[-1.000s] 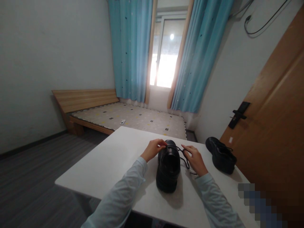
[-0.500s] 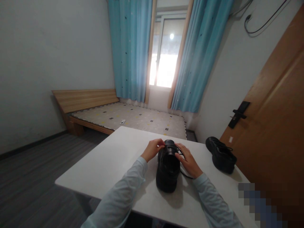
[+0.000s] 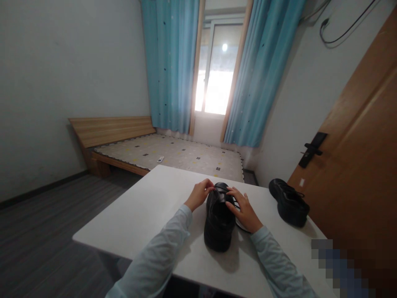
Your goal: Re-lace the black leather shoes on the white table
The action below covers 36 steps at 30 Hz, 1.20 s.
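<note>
A black lace-up shoe (image 3: 219, 236) stands on the white table (image 3: 130, 215), toe away from me and its opening toward me. At the left row of eyelets, my left hand (image 3: 200, 193) is closed in a pinch on the shoelace (image 3: 221, 189), though the fingertips are partly hidden. My right hand (image 3: 245, 209) grips the shoe's right side, thumb by the tongue and fingers bent over the lacing. A loose loop of lace hangs beside the shoe under that hand. The second black shoe (image 3: 290, 205) rests farther right, near the table's edge.
Beyond the table is a bed (image 3: 182, 155) with a patterned mattress and a small white remote-like object (image 3: 160, 159) on it. A wooden door (image 3: 350, 136) with a black handle stands close on the right. Blue curtains (image 3: 173, 66) flank the window.
My right fingers and thumb have shifted slightly left over the lacing and tongue. My left hand has risen a little at the eyelets. Both shoes stay in place.
</note>
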Each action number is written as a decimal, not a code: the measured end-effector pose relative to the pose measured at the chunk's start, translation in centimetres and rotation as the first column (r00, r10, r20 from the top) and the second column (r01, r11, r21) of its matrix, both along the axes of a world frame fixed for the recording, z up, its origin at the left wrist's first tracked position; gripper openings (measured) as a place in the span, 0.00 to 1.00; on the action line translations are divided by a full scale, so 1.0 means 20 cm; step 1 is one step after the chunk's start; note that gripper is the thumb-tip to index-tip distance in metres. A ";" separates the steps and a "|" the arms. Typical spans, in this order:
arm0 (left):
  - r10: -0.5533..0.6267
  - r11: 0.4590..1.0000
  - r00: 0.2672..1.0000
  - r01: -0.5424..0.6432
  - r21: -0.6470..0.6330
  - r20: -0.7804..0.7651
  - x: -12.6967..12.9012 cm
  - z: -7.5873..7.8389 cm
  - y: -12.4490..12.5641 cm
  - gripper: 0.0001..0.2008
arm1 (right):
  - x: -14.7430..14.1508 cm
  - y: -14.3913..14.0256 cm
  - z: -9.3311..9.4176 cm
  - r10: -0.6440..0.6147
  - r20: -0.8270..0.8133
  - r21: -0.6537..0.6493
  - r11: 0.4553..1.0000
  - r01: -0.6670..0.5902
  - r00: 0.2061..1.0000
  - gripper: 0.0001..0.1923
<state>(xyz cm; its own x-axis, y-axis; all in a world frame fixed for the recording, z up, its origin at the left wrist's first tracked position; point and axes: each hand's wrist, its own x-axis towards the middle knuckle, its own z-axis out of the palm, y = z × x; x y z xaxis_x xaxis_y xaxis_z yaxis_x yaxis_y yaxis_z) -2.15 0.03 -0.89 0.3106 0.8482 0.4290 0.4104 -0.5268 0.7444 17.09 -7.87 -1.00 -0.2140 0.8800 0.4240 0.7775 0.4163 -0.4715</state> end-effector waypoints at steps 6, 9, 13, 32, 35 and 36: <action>-0.081 0.979 0.964 0.124 -0.160 0.255 0.01 -0.02 0.02 0.02 | 0.00 -0.01 0.00 -0.020 0.004 -0.012 1.000 0.020 1.000 0.16; -0.100 0.950 0.909 0.208 -0.232 0.404 0.03 -0.03 0.03 0.03 | 0.00 0.00 -0.01 -0.029 0.010 -0.011 1.000 0.029 1.000 0.16; -0.115 0.936 0.837 0.271 -0.224 0.535 0.03 -0.03 0.04 0.06 | 0.01 0.00 -0.01 -0.031 0.017 -0.004 1.000 0.031 0.999 0.16; -0.025 0.986 0.990 0.048 -0.159 0.142 -0.10 0.02 0.07 0.06 | 0.02 0.00 -0.02 -0.077 0.038 0.025 0.997 0.076 0.996 0.16; -0.037 0.988 0.996 0.049 -0.149 0.081 -0.14 0.03 0.07 0.07 | 0.02 0.00 -0.02 -0.081 0.039 0.033 0.996 0.079 0.996 0.16; -0.060 0.985 0.997 0.068 -0.159 0.055 -0.15 0.03 0.07 0.07 | 0.02 0.00 -0.02 -0.081 0.040 0.038 0.996 0.080 0.996 0.16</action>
<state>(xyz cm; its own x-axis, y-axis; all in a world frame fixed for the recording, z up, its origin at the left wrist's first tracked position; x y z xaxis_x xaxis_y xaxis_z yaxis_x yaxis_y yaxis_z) -5.07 1.39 -0.26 0.3479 0.8866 0.3047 0.3404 -0.4223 0.8401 17.48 -7.88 -1.45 -0.1614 0.8792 0.4484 0.8278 0.3680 -0.4235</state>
